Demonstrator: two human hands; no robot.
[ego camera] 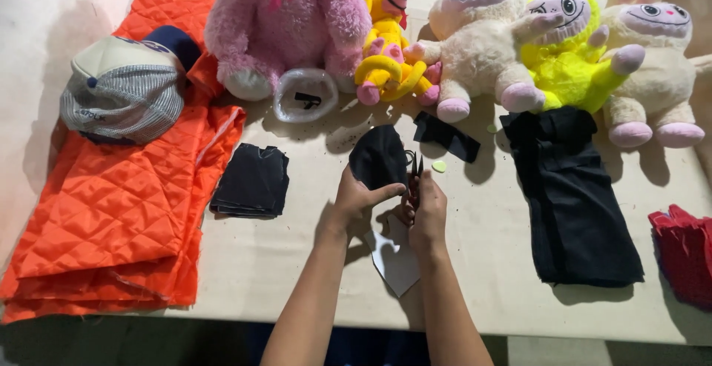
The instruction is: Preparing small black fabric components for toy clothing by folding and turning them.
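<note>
My left hand (356, 203) grips the lower edge of a rounded piece of black fabric (378, 157) lifted off the table. My right hand (426, 214) holds small scissors (415, 173), whose blades point up beside the fabric's right edge. Below both hands a white paper pattern piece (397, 262) lies on the beige table (475, 292).
Folded orange quilted fabric (111, 210) with caps (122, 88) fills the left. A black folded stack (252, 180), a black strip (445, 136) and a long black cloth (575, 203) lie around. Plush toys (475, 47) line the back. Red fabric (686, 251) sits at right.
</note>
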